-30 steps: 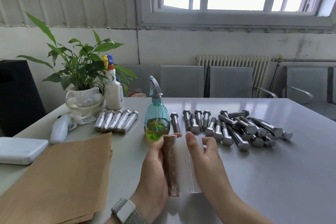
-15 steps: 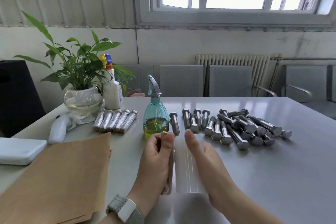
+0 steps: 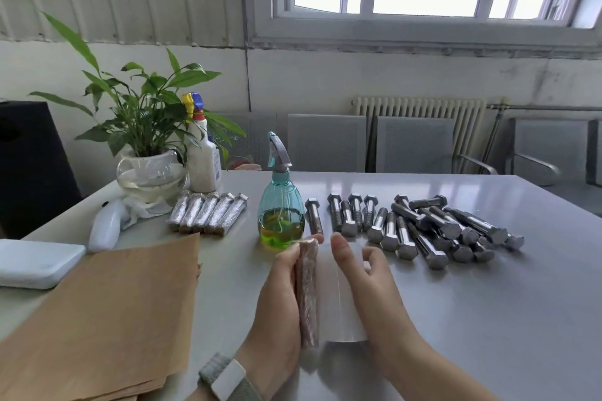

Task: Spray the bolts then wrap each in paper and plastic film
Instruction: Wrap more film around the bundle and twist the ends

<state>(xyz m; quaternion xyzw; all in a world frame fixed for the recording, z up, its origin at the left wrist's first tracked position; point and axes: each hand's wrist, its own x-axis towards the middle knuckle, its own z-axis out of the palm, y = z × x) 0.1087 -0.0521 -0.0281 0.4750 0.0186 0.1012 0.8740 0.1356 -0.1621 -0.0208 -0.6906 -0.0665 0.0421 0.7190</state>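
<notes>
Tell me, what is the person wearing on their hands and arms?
The left hand and the right hand are bare, with no gloves or rings showing. On the left wrist sits a watch with a white rounded case on a grey woven band. Both forearms are bare as far as the picture shows; no sleeves appear.
</notes>
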